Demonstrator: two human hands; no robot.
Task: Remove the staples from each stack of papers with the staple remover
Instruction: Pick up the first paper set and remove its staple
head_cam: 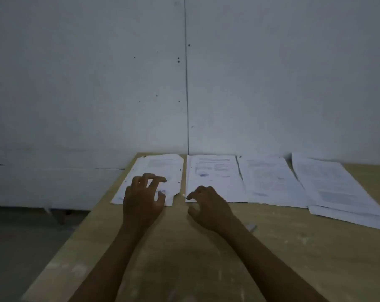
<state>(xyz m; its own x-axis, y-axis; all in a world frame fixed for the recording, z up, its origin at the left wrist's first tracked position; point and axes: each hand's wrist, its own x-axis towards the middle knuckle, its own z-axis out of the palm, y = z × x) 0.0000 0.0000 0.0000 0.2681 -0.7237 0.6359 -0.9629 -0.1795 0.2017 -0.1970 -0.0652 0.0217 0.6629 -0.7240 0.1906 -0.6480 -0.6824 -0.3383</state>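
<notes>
Paper stacks, flat rectangular, wooden table

Two bare forearms enter the view from the bottom edge. No sleeve covers them as far as the picture shows, so the arms are uncovered from near the elbow to the wrist. The left hand and the right hand wear nothing. The light is dim, so finer details on the fingers cannot be seen.
</notes>
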